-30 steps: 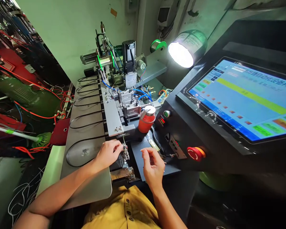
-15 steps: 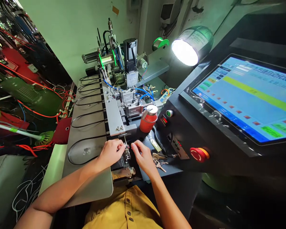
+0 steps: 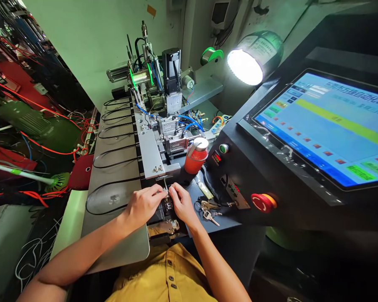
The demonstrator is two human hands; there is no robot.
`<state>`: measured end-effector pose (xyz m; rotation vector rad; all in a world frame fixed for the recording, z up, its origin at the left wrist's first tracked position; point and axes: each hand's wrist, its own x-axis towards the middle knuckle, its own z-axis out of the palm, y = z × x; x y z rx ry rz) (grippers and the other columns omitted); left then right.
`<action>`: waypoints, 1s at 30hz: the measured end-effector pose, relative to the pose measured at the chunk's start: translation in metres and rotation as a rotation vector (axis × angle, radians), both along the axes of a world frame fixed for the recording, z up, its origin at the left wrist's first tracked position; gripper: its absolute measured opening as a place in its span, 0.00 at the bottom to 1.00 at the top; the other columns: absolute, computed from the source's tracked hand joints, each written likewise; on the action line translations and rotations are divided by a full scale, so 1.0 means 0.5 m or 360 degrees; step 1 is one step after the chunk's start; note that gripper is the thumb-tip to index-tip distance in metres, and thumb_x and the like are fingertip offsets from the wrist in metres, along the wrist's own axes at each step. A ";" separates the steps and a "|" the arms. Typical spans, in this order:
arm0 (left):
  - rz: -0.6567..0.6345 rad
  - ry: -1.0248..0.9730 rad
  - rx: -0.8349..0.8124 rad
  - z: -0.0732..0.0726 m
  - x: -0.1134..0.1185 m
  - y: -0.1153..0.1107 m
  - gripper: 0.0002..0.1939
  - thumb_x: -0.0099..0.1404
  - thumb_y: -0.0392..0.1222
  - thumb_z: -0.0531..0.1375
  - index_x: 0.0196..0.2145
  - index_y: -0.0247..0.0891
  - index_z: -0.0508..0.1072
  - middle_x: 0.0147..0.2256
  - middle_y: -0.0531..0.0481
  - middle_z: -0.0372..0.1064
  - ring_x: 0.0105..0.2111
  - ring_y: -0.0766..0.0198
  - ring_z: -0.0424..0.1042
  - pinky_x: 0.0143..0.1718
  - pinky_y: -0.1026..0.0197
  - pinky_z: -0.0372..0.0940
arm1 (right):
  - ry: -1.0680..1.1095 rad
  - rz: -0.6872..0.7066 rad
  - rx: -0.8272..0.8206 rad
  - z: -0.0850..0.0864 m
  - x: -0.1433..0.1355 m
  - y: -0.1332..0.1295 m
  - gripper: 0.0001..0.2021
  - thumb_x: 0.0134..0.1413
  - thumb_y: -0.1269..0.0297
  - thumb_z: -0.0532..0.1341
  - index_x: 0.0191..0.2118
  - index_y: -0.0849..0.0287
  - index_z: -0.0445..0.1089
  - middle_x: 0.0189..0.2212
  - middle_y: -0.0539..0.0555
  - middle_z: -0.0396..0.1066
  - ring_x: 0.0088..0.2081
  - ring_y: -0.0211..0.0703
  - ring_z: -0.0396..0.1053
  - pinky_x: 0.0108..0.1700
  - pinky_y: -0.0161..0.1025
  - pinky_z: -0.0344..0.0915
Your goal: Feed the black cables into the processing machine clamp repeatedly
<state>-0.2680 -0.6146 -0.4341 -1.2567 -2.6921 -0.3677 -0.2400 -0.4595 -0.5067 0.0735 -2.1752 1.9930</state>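
My left hand (image 3: 147, 202) is at the near end of the machine's track, thumb and fingers pinched together. My right hand (image 3: 182, 202) comes in from the other side, also pinched, its fingertips almost meeting the left ones. Whatever lies between the fingertips is too small and covered to make out. Just below them sits a small metal fixture (image 3: 168, 205), partly hidden by the hands. A black cable (image 3: 108, 213) looped on the grey metal table (image 3: 119, 247) runs up to my left hand's side.
An orange-red bottle (image 3: 193, 161) stands beyond my right hand. Keys (image 3: 210, 216) lie to its right, below a control box with a red emergency stop button (image 3: 262, 203) and a touchscreen (image 3: 330, 130). A lit lamp (image 3: 245, 67) hangs above. More looped cables (image 3: 116, 136) line the table.
My right hand has moved left and slightly up, closing the gap to the left one. The left fingertips have shifted a little right, over the fixture.
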 end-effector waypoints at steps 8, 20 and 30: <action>-0.0350 0.0376 -0.0370 0.010 -0.006 -0.005 0.14 0.69 0.29 0.50 0.47 0.32 0.71 0.38 0.46 0.73 0.31 0.63 0.70 0.28 0.63 0.64 | -0.0023 -0.0083 0.0098 -0.002 0.004 0.009 0.16 0.67 0.59 0.48 0.26 0.56 0.53 0.22 0.45 0.51 0.25 0.36 0.52 0.28 0.34 0.51; 0.0031 0.0019 -0.0425 0.032 -0.008 -0.010 0.08 0.70 0.36 0.54 0.34 0.39 0.73 0.33 0.52 0.71 0.32 0.63 0.71 0.30 0.63 0.62 | 0.0482 -0.0121 0.1318 0.033 0.027 0.027 0.11 0.56 0.77 0.50 0.37 0.61 0.67 0.31 0.57 0.68 0.33 0.47 0.63 0.34 0.41 0.61; 0.0021 0.0072 -0.0455 0.025 -0.001 -0.009 0.09 0.69 0.34 0.54 0.33 0.38 0.73 0.30 0.51 0.70 0.30 0.64 0.69 0.29 0.63 0.60 | 0.0814 -0.1055 0.1050 0.094 0.089 0.093 0.11 0.57 0.78 0.56 0.43 0.58 0.69 0.34 0.54 0.71 0.35 0.40 0.71 0.37 0.37 0.67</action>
